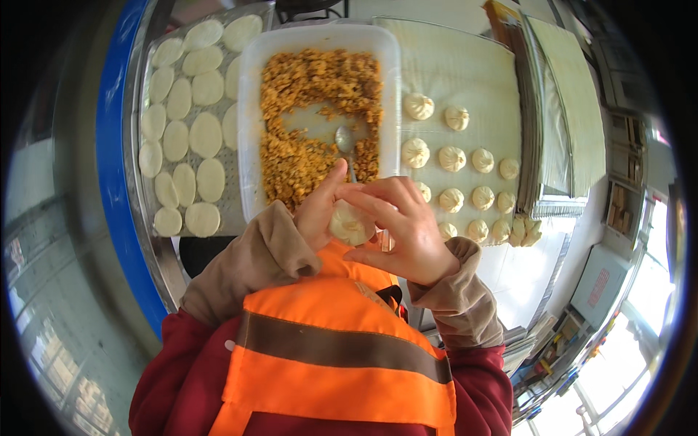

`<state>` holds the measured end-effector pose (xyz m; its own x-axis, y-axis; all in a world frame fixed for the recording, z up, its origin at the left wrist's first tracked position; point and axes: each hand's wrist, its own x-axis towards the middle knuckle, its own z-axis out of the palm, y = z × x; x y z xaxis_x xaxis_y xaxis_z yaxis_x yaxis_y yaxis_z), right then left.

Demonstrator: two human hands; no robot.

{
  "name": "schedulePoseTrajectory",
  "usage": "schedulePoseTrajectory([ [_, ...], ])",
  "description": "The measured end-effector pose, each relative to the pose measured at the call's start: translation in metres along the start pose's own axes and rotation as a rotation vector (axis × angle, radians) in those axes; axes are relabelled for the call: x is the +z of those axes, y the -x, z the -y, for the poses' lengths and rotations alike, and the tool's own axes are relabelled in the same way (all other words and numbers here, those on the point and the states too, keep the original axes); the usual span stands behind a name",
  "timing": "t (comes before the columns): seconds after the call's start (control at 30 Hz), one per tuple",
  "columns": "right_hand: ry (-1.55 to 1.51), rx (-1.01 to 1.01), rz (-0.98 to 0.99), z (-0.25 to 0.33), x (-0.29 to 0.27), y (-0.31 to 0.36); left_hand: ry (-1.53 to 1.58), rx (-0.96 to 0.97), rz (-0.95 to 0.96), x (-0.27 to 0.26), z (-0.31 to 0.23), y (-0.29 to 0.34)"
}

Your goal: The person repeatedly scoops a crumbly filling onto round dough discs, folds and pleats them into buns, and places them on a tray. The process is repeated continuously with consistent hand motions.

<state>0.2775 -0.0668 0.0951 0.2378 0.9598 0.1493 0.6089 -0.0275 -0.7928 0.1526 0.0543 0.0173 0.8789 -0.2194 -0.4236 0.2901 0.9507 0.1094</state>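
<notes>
In front of my chest my left hand (320, 211) cups a pale stuffed bun (350, 224), its thumb pointing up and away. My right hand (403, 221) bends over the same bun from the right, with fingers and thumb at its edge. Beyond them a metal spoon (344, 138) lies with its bowl in the crumbly orange-brown filling (298, 167). The spoon's handle runs down toward my fingers, and its end is hidden there. The filling is in a translucent plastic tub (247, 109), just past my hands.
Flat oval dough wrappers (206, 135) cover a perforated metal tray (233, 174) on the left. Several pleated buns (452, 158) sit in rows on a cloth-lined board (451, 65) at the right. Beyond that stands a stack of lined trays (563, 109). A blue edge (116, 160) borders the table's left.
</notes>
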Motion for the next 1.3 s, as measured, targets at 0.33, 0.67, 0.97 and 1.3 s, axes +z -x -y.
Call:
schedulePoseTrajectory([
  [0.33,-0.076,0.175,-0.271,-0.038,-0.046,0.051,-0.009,-0.029,0.020,0.075,0.005,-0.072],
  [0.67,0.114,-0.016,-0.449,-0.047,-0.067,0.069,-0.167,0.060,0.113,0.112,0.026,-0.088],
  [0.97,0.021,0.113,-0.313,-0.061,-0.080,0.079,-0.061,0.037,-0.018,0.104,0.034,-0.103],
  [1.3,0.070,0.688,-0.736,-0.260,-0.088,0.054,-0.272,0.072,-0.307,0.055,0.031,-0.077],
])
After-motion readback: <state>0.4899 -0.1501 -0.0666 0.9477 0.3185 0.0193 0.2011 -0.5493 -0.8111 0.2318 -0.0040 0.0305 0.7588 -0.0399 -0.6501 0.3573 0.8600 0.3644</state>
